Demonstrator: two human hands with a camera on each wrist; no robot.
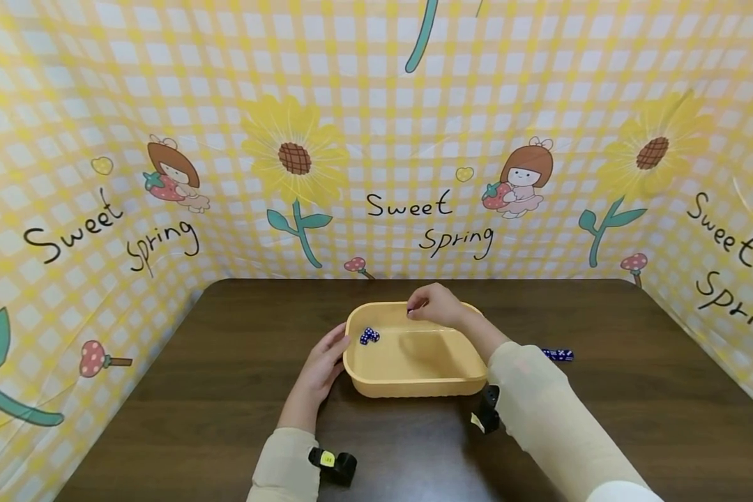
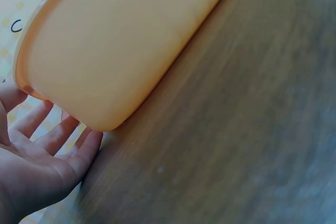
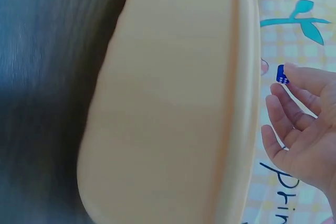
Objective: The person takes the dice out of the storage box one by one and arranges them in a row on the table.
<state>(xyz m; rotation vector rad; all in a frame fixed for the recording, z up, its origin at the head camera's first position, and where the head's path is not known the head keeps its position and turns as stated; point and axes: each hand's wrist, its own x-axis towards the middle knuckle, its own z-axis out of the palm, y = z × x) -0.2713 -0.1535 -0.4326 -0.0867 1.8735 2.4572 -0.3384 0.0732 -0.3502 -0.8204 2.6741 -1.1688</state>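
Over the far part of a pale yellow plastic box (image 1: 414, 388), my right hand (image 1: 438, 305) pinches a small blue die (image 3: 282, 74) between thumb and forefinger. White pips show on it in the right wrist view, and the other fingers are loosely bent. My left hand (image 1: 322, 364) rests against the box's left end. Its spread fingers (image 2: 58, 135) touch the outer wall near the rim and lower corner in the left wrist view. Several blue dice (image 1: 369, 336) with white pips lie in a cluster on the box floor, toward the left.
On the dark wooden table (image 1: 226, 390), a short row of blue dice (image 1: 560, 355) lies right of the box, its near end partly hidden by the right sleeve (image 1: 539, 397). A yellow checked cloth (image 1: 376, 139) hangs behind and at both sides of the table.
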